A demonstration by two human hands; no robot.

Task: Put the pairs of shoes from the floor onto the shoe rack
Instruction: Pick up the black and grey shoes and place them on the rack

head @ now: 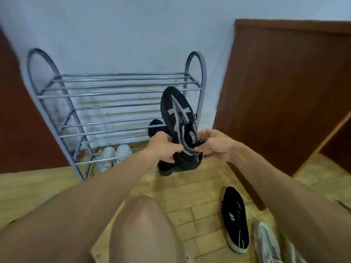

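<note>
A grey metal shoe rack [117, 92] with several barred shelves stands against the pale wall. In front of its right side I hold a pair of black sneakers with grey stripes [176, 112], toes pointing up. My left hand [164, 147] grips the heel end from the left, and my right hand [212, 144] pinches the same end from the right. A pair of white sneakers [112, 155] sits on the rack's bottom shelf at the left. On the floor at the lower right lie a black sneaker with green marks [235, 219] and a pale sneaker [266, 242].
A brown wooden cabinet [281, 88] stands close to the rack's right side. A brown panel [19, 120] flanks the rack on the left. The floor is tan brick tile [190, 202]. My bare knee [142, 221] fills the lower middle.
</note>
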